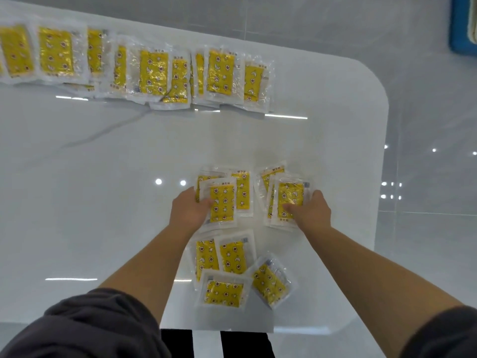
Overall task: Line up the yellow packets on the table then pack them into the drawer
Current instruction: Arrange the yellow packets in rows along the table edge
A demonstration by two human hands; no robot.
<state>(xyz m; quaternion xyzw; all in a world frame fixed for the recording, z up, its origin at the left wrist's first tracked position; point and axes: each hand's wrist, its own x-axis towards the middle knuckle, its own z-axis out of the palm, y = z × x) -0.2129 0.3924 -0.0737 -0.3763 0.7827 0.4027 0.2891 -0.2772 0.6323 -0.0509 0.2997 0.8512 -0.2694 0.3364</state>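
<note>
We have one yellow packet gripped in each hand over the near pile on the white table (103, 177).

Our left hand (189, 210) curls round the left edge of a star-printed packet (222, 202), thumb on top, and this packet overlaps two more just behind it. Our right hand (308, 213) pinches a second packet (290, 200) with the thumb on its face and a finger along its right edge, over a couple of others. We cannot tell whether either packet is off the table. Four loose packets (232, 257) lie between our forearms, close to the near edge, one of them tilted. A long overlapping row of packets (154, 73) runs along the far edge. Dark sleeves (85, 324) cover our upper arms, and a blue object (462, 24) sits on the grey floor at the top right.
</note>
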